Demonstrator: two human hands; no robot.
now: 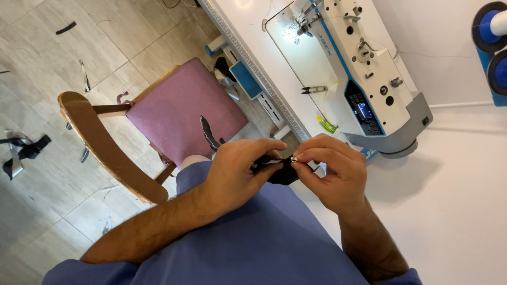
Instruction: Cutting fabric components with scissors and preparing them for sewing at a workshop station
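Note:
My left hand and my right hand meet in front of my blue shirt, both pinching a small piece of black fabric. A tiny silver metal part, like a zipper slider or snap, sits at the fabric's top edge between my right thumb and forefinger. Most of the fabric is hidden by my fingers.
A white industrial sewing machine stands on a white table, with small thread snips and a little green-and-yellow tube beside it. Blue thread cones are at the right. A wooden chair with a pink seat stands on a tiled floor strewn with black scraps.

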